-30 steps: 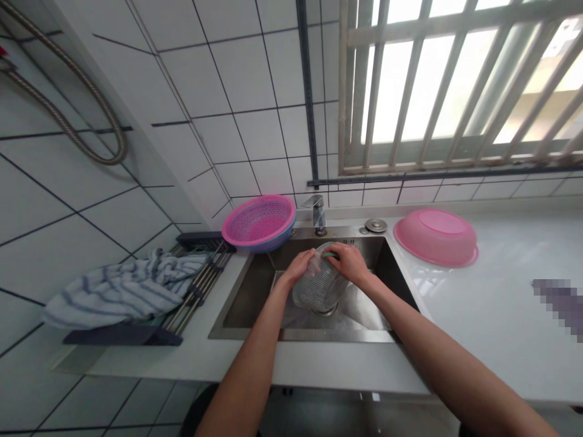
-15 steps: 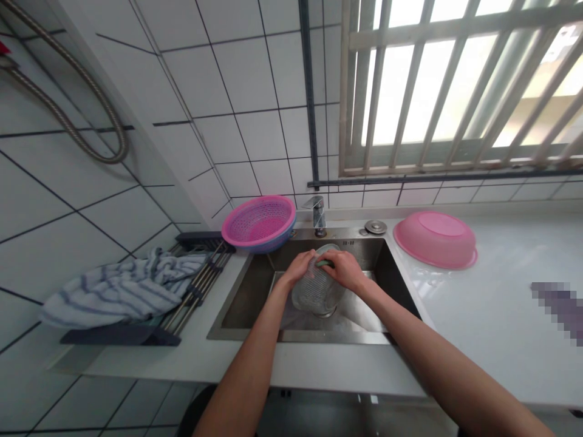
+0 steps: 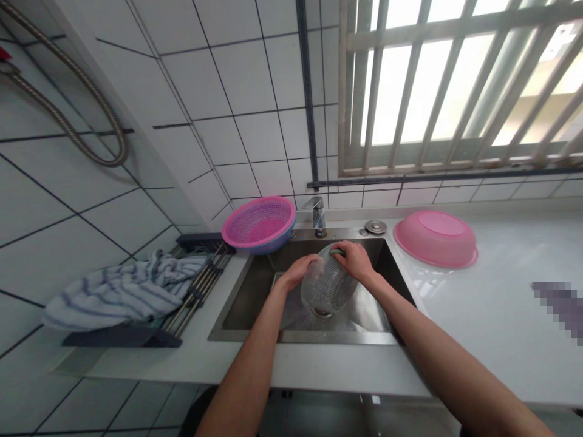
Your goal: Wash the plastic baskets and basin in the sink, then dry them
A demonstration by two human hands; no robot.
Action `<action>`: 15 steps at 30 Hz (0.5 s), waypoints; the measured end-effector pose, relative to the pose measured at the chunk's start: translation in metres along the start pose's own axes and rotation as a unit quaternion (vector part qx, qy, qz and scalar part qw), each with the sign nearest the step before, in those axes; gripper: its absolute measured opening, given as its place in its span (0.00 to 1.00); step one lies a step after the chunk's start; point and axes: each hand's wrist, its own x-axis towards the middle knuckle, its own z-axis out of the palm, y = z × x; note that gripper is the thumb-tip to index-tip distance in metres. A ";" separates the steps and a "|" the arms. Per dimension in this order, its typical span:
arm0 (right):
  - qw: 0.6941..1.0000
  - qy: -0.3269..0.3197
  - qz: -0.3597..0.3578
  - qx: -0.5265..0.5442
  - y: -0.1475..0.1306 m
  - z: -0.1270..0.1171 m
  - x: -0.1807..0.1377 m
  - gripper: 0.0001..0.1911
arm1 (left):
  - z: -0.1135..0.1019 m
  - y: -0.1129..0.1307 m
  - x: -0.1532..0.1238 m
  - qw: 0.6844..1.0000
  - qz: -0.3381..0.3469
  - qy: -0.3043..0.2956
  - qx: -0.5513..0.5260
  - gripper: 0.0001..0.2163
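A clear, ribbed bowl (image 3: pixel 325 288) is held tilted on its side over the sink (image 3: pixel 246 309). My left hand (image 3: pixel 301 271) grips the bowl's left side, with fingertips partly seen through its clear wall. Pinched in my right hand (image 3: pixel 356 260) is a small green scrubbing pad (image 3: pixel 337 251), pressed against the bowl's upper rim. The fingers of the right hand are closed, and most of the pad is hidden by them. The drain (image 3: pixel 322 313) shows just below the bowl.
Behind the sink stands a faucet (image 3: pixel 318 215), with a metal drain strainer (image 3: pixel 376 227) to its right. A pink colander (image 3: pixel 259 223) rests at the back left, a pink basin (image 3: pixel 436 238) upside down at right. A striped cloth (image 3: pixel 122 291) lies on a rack (image 3: pixel 200 294).
The bowl has moved slightly right and turned in my hands. My right hand has shifted up and right along its rim with the green pad; the left hand stays on the left side.
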 end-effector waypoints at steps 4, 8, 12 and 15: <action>0.999 -0.038 -0.021 0.030 -0.006 0.010 -0.003 0.10 | -0.001 -0.002 0.001 1.000 0.005 0.021 0.001 0.16; 0.988 -0.111 -0.100 0.043 -0.029 0.013 -0.010 0.13 | 0.002 0.000 0.002 0.995 0.050 0.038 0.076 0.18; 0.975 -0.163 -0.147 0.044 -0.036 0.009 -0.011 0.14 | 0.005 0.003 0.002 0.990 0.081 0.027 0.112 0.23; 0.990 -0.111 -0.090 0.013 -0.025 0.004 -0.006 0.12 | 0.005 0.005 0.002 0.991 0.077 0.033 0.102 0.23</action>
